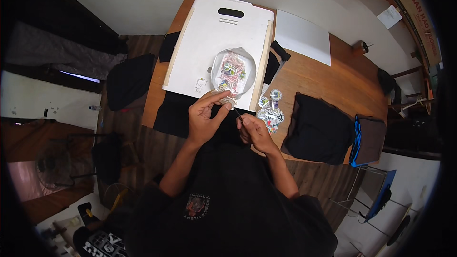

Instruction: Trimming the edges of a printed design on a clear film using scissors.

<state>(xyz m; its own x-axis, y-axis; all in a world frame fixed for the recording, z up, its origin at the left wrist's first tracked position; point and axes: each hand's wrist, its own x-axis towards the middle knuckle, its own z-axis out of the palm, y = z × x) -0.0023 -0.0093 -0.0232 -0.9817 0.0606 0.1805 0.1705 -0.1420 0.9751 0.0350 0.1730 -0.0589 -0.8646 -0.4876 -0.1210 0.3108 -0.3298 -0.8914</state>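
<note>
Near the front edge of a white board (190, 52), my two hands meet over its lower right part. My left hand (204, 119) pinches a small pale piece (230, 101), perhaps a sticker, between thumb and fingers. In my right hand (257, 132) is a thin dark pen-like tool (238, 113), its tip touching or close to that piece. Exactly what kind of tool it is I cannot make out. Just beyond my fingers, a round white shallow container (252, 74) with a crinkled rim holds colourful printed cut-outs (232, 69).
More cut-outs (270, 114) lie loose on the wooden table (304, 78), right of the board. Folded black cloth (320, 128) sits farther right, beside a brown and blue pile (369, 138). A white sheet (302, 35) and a brown cup (360, 47) are at the back.
</note>
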